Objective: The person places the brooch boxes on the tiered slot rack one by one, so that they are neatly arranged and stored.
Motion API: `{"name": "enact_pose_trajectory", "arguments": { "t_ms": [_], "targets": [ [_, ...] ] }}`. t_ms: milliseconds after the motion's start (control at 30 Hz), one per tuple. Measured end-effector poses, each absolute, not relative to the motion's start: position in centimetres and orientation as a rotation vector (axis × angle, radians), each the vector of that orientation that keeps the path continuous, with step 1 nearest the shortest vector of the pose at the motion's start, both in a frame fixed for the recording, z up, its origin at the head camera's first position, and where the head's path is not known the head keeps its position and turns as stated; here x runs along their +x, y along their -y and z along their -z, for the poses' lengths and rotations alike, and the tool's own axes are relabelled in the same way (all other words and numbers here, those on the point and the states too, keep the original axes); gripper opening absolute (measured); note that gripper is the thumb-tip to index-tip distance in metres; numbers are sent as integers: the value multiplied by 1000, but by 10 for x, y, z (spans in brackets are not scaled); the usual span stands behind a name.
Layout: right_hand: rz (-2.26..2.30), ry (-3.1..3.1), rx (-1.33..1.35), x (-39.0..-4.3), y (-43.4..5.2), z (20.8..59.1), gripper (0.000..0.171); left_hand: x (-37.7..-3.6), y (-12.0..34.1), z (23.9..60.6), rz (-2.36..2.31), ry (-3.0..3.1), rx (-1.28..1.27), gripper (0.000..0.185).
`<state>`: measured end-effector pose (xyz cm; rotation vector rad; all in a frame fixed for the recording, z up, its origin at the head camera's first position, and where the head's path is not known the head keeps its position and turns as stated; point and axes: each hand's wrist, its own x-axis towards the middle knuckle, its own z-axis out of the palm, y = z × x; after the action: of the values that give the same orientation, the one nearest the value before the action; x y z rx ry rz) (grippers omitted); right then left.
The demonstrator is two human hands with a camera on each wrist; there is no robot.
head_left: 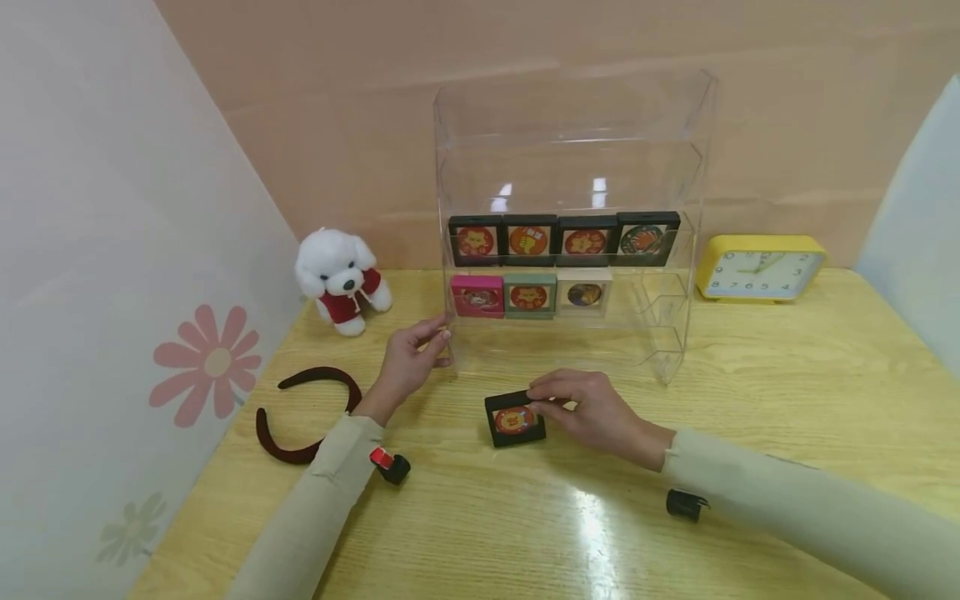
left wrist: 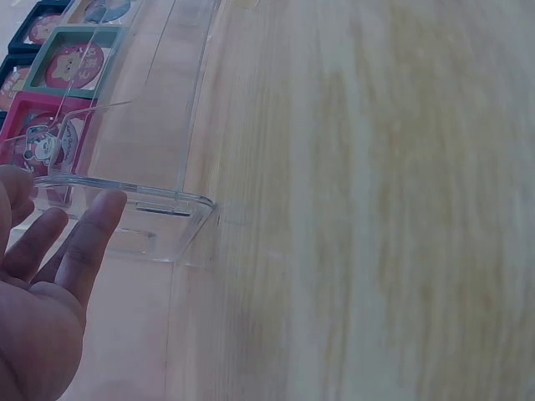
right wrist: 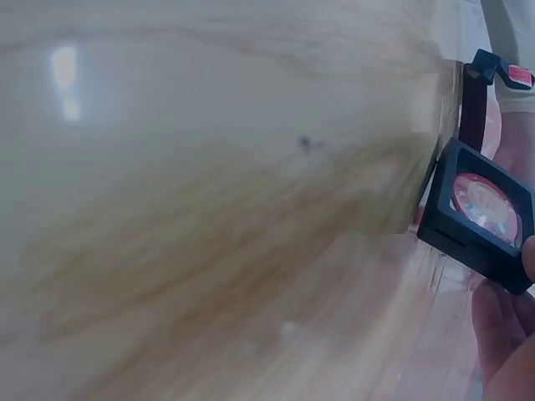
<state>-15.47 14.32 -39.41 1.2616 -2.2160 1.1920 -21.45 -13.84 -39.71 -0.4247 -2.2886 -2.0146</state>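
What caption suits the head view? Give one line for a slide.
Right hand pinches a black framed badge on the wooden table; left hand touches the clear acrylic display rack.

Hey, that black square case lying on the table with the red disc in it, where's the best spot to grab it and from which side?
Take the black case by its two opposite side edges, coming from above. It lies flat on the table, face up, so only the thin rim offers a pinch. The right hand already grips its right edge; the left hand rests on the clear rack.
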Motion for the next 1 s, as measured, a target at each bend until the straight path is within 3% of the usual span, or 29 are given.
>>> {"name": "enact_pose_trajectory", "arguments": {
  "t_ms": [667, 1000],
  "targets": [
    [-976, 2202, 1031, -168, -203, 373, 25, -212, 139, 397, 2013, 2268, -449, 36],
    [-825, 2212, 914, -177, -227, 339, 23, -212, 139, 398, 2026, 2259, -450, 36]
  ]
}}
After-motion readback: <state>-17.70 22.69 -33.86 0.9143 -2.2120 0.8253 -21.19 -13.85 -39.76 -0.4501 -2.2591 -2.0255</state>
